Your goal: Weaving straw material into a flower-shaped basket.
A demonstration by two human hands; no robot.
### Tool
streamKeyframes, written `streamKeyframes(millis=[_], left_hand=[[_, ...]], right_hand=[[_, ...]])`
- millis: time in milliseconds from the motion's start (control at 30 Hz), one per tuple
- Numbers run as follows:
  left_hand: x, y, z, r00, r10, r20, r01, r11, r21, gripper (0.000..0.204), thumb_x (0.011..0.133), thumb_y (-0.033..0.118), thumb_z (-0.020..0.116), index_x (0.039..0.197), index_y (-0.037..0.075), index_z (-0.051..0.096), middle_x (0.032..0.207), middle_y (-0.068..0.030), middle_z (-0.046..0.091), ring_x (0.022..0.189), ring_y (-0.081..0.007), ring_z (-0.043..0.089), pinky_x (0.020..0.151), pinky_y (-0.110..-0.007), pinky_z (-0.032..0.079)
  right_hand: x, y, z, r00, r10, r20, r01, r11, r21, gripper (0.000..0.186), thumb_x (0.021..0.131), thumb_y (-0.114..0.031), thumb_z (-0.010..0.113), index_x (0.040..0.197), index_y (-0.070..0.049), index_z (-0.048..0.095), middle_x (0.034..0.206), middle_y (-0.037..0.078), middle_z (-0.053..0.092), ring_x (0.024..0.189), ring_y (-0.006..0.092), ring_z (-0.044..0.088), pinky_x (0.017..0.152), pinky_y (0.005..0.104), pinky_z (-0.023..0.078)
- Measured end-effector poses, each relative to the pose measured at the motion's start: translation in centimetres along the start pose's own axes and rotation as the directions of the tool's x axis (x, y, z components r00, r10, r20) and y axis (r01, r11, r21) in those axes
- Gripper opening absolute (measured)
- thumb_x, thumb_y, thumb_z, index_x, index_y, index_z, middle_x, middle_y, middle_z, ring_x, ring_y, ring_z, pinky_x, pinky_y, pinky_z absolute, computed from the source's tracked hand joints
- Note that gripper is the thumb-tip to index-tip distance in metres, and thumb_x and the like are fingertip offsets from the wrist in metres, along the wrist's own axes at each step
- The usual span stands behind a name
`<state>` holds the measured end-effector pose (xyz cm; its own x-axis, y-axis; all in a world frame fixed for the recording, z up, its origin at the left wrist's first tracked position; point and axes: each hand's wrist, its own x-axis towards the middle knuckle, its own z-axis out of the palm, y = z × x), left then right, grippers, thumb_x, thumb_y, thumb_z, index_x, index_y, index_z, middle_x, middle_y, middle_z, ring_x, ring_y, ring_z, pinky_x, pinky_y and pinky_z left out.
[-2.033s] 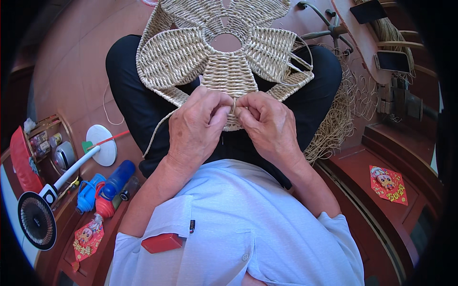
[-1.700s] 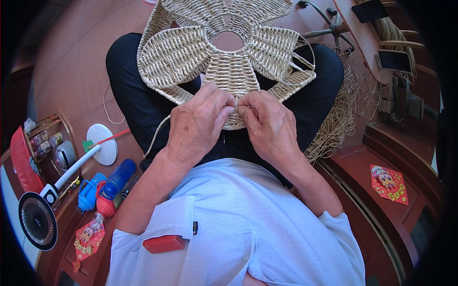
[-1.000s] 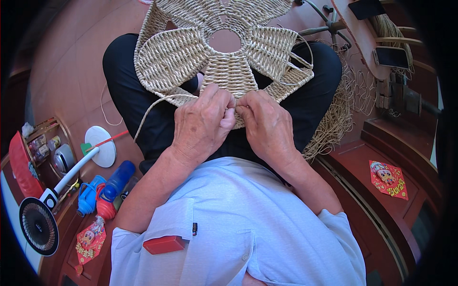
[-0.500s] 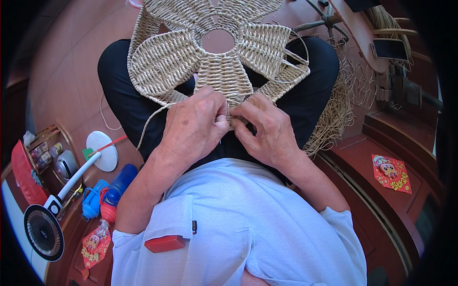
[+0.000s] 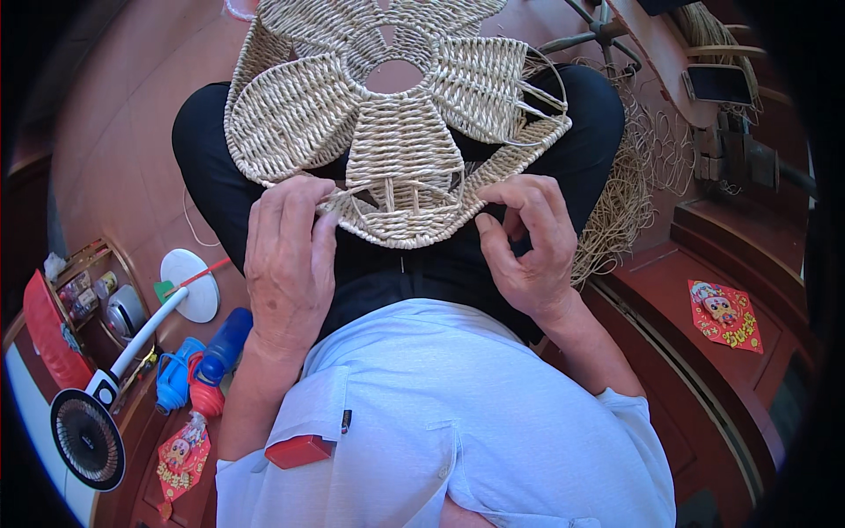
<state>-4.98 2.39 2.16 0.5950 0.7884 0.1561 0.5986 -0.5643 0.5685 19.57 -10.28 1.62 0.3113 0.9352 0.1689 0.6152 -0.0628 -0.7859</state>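
Across my lap rests a flower-shaped basket (image 5: pixel 405 145) woven of pale straw cord, its petals set around a round central hole. Its curved rim bows toward me at the near petal, with a few upright strands spanning gaps there. My left hand (image 5: pixel 289 255) grips the rim left of that petal, fingers curled over it and thumb below. On the other side, my right hand (image 5: pixel 535 246) pinches the rim between index finger and thumb. Loose strands and a thin bent hoop (image 5: pixel 559 84) stick out at the basket's right petal.
A heap of loose straw cord (image 5: pixel 607 224) lies on the floor at right. Beyond it a phone (image 5: pixel 720 85) rests near a wooden board. At left are a white fan (image 5: pixel 86 437), blue bottle (image 5: pixel 226 343) and wooden tray (image 5: pixel 91 255) of small items.
My hands have parted from the middle of the near rim, the left moving left and the right moving right. The near rim now shows between them, and the basket has shifted slightly left.
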Motion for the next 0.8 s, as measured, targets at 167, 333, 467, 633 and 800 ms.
streamKeyframes(millis=[167, 333, 467, 633, 800], left_hand=[[0.1, 0.7, -0.8, 0.998, 0.037, -0.047, -0.033, 0.995, 0.098, 0.026, 0.095, -0.005, 0.076, 0.118, 0.004, 0.074, 0.116, -0.0135, 0.074, 0.11, -0.0316, 0.071, 0.092, -0.04, 0.057], [-1.1, 0.1, -1.6, 0.985, -0.074, 0.157, 0.099, 0.982, -0.16, 0.007, 0.1, 0.003, 0.077, 0.107, 0.003, 0.076, 0.08, -0.0035, 0.07, 0.067, -0.0124, 0.061, 0.063, -0.032, 0.048], [-0.8, -0.6, -2.9, 0.863, -0.321, 0.389, 0.458, 0.823, -0.337, 0.007, 0.103, 0.011, 0.076, 0.102, 0.004, 0.076, 0.065, 0.0006, 0.056, 0.062, -0.0053, 0.051, 0.06, -0.027, 0.04], [-0.6, -2.0, -2.4, 0.816, -0.363, 0.45, 0.569, 0.644, -0.512, 0.01, 0.104, 0.01, 0.074, 0.108, 0.001, 0.074, 0.071, 0.0111, 0.047, 0.066, 0.0005, 0.038, 0.06, -0.024, 0.033], [-0.2, -3.0, -1.9, 0.776, -0.381, 0.503, 0.63, 0.514, -0.582, 0.01, 0.103, 0.01, 0.074, 0.108, 0.001, 0.074, 0.071, 0.0129, 0.046, 0.066, 0.0013, 0.037, 0.06, -0.023, 0.03]], right_hand=[[-0.2, 0.2, 0.7, 0.999, -0.043, -0.006, 0.043, 0.996, -0.076, 0.031, 0.087, 0.006, 0.08, 0.115, -0.006, 0.076, 0.102, 0.009, 0.064, 0.085, 0.0221, 0.068, 0.068, 0.0341, 0.056], [0.1, -0.2, 1.1, 0.999, -0.038, 0.011, 0.039, 0.994, -0.102, 0.025, 0.087, 0.001, 0.083, 0.111, -0.007, 0.079, 0.098, 0.008, 0.062, 0.082, 0.0236, 0.068, 0.07, 0.0365, 0.057], [0.5, -0.4, 1.4, 1.0, -0.012, 0.021, 0.014, 0.995, -0.095, 0.023, 0.089, -0.001, 0.083, 0.11, -0.009, 0.08, 0.094, 0.007, 0.06, 0.079, 0.0233, 0.067, 0.069, 0.0365, 0.056], [0.8, -0.5, 1.7, 0.998, -0.047, 0.051, 0.053, 0.992, -0.113, 0.014, 0.093, -0.012, 0.085, 0.106, -0.012, 0.082, 0.09, 0.005, 0.058, 0.077, 0.0223, 0.064, 0.067, 0.0366, 0.054], [0.4, 0.1, 1.7, 0.991, -0.067, 0.112, 0.085, 0.983, -0.16, 0.01, 0.094, -0.016, 0.085, 0.104, -0.014, 0.082, 0.092, 0.004, 0.059, 0.077, 0.0219, 0.063, 0.067, 0.0375, 0.051]])
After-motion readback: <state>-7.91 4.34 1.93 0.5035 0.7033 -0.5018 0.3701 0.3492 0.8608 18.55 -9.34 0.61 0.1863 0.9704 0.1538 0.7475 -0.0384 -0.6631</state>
